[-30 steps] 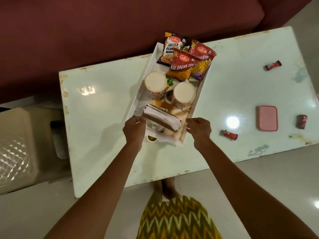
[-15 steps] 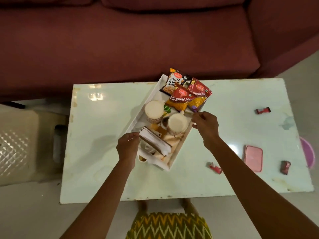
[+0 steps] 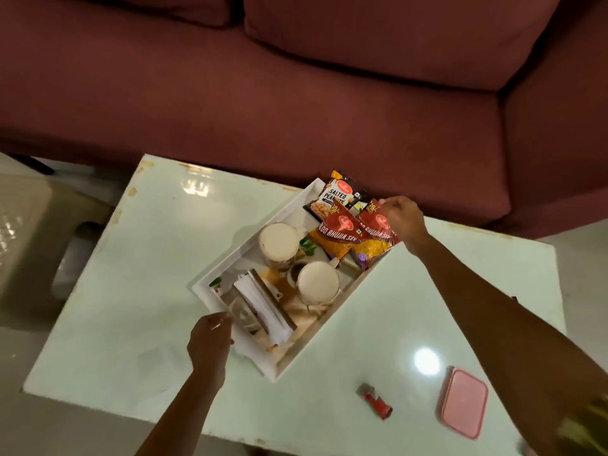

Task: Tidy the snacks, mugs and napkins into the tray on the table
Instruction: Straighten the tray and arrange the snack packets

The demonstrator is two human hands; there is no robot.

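Tray sits askew on the counter. The left hand grips its near corner, fingers curled around the white rim. Just beyond that hand, inside the tray, are the napkins in their holder, then two mugs side by side. The right hand is at the tray's far corner with its fingers curled, against the top of a red sev packet. Whether it holds the packet or the rim behind it cannot be told. Left of this hand lie a second sev packet and the salted peanuts. Nearer than the right forearm, a red sweet and a pink box lie on the counter, outside the tray.
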